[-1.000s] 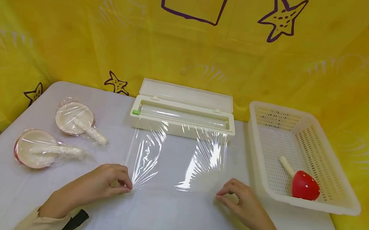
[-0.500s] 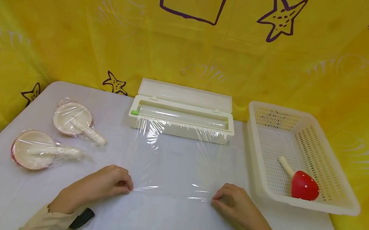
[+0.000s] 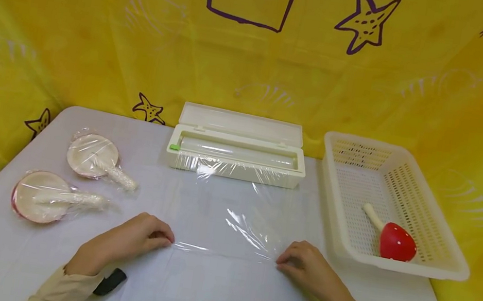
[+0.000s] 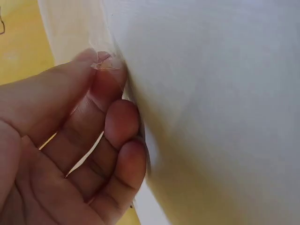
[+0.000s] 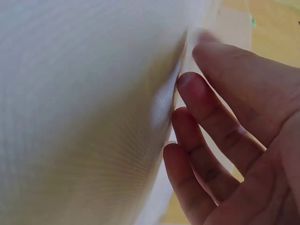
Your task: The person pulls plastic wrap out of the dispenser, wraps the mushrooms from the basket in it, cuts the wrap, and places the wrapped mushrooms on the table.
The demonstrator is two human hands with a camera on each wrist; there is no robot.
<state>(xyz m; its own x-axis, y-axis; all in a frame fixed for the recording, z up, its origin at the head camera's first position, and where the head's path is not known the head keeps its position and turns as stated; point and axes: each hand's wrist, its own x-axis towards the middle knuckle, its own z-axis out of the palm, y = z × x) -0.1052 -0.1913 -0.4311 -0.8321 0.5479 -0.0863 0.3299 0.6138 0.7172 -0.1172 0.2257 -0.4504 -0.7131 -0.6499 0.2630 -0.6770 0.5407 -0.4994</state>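
Note:
A sheet of clear cling film [image 3: 221, 220] stretches toward me from a roll [image 3: 236, 153] in a white dispenser box [image 3: 238, 172] with its lid up. My left hand [image 3: 130, 239] pinches the film's near left corner between thumb and index finger. In the left wrist view, a crumpled bit of film [image 4: 107, 62] shows at those fingertips. At the near right corner, my right hand [image 3: 316, 276] pinches the film; its thumb and index fingertip look close together in the right wrist view. Both hands hold the near edge low over the white table [image 3: 219, 298].
On the left lie two film-wrapped pieces, one round-headed piece [image 3: 92, 155] behind another round-headed piece [image 3: 43, 198], both with pale handles. To the right, a white plastic basket [image 3: 397, 265] holds a red, white-dotted mushroom-shaped object [image 3: 398, 242]. A yellow patterned cloth [image 3: 255, 59] hangs behind.
The film has come down flatter toward the table, and its glare has shifted. My right hand has moved slightly down and left. The left hand's fingertips stay at nearly the same spot.

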